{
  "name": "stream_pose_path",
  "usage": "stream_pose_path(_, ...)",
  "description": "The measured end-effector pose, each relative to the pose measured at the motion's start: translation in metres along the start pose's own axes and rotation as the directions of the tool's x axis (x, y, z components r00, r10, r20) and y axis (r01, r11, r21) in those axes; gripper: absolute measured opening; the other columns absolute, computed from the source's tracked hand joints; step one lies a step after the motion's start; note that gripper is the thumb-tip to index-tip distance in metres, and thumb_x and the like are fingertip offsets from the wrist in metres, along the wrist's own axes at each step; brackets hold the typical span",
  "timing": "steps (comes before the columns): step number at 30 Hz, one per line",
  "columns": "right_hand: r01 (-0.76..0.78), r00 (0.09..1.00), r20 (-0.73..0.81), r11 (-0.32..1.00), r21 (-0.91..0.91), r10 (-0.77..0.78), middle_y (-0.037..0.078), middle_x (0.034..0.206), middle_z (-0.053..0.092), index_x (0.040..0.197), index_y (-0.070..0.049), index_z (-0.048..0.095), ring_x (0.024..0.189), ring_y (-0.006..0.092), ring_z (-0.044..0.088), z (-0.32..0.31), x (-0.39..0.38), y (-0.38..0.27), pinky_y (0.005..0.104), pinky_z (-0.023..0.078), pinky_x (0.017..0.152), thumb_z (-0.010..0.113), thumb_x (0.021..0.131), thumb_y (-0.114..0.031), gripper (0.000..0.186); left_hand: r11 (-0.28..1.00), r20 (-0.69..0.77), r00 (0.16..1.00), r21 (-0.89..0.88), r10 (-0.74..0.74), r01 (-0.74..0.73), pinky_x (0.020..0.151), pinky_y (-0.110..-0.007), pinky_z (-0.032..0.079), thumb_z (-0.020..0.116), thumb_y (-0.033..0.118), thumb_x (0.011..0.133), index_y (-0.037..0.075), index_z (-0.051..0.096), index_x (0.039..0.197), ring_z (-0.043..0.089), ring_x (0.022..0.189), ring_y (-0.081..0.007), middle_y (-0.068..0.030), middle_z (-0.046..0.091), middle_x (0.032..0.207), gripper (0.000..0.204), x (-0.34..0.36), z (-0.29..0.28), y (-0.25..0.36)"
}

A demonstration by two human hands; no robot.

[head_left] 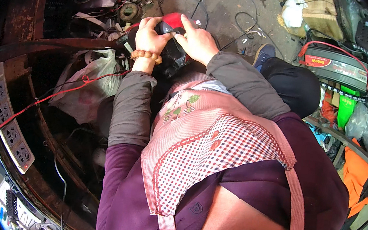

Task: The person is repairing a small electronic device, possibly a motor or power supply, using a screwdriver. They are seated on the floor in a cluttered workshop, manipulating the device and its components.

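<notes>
My left hand [152,36] clamped on red-black thing [173,19], right hand [199,43] clamped on its other side. Thumbs close together over its dark part. Thing sits just past apron [220,151]; exact kind, cannot tell. To my left: pale bag [88,99], red wire [35,102] crossing power strip [13,134].

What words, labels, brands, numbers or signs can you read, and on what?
I don't copy printed wording, but here is where it stands:
Grey boxy unit: large print on its red label, readable.
Bright green packet: pale print, too small to read surely.
Purple garment: small emblem, unreadable.
Red-and-black object in the hands: nothing legible.
</notes>
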State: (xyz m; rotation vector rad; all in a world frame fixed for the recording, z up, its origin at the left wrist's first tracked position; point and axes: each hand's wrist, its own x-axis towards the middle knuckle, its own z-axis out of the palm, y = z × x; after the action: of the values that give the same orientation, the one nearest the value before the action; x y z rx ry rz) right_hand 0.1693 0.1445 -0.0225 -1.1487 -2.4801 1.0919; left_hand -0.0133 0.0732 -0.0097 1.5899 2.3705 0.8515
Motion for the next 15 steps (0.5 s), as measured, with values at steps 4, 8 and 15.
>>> stream_pose_path(4,0.057,0.998,-0.019,0.996,0.075,-0.055,0.020,0.086,0.075,0.163,-0.008,0.043,0.076,0.0437,0.072,-0.016,-0.006,0.028,0.0513,0.057,0.075,0.064,0.102,-0.036,0.070,0.998,0.080,0.995,0.024,0.056,-0.058,0.097,-0.043,0.060,0.096,0.027,0.068,0.011,0.075,0.125,0.071,0.115,-0.0357,-0.0135,0.068,0.130,0.063,0.009,0.017,0.021)
stream_pose_path(8,-0.023,0.996,-0.079,0.973,0.229,0.042,0.016,0.082,0.073,0.166,-0.013,0.040,0.060,0.0288,0.069,-0.020,-0.011,0.059,0.0422,0.058,0.065,0.064,0.104,-0.030,0.069,0.977,0.129,0.969,0.000,0.212,-0.214,0.098,-0.045,0.059,0.093,0.023,0.072,0.011,0.075,0.124,0.069,0.114,-0.0416,-0.0194,0.067,0.129,0.056,0.030,0.034,0.052)
stream_pose_path(15,-0.305,0.939,0.059,0.744,0.594,0.338,0.013,0.097,0.076,0.168,-0.016,0.037,0.053,0.0169,0.065,-0.054,-0.018,0.067,0.0323,0.053,0.046,0.061,0.106,-0.028,0.067,0.908,0.032,0.934,-0.248,0.356,-0.338,0.117,-0.051,0.049,0.094,0.010,0.070,0.004,0.025,0.166,0.048,0.141,-0.0572,-0.0329,0.020,0.168,0.118,0.054,0.055,0.082)
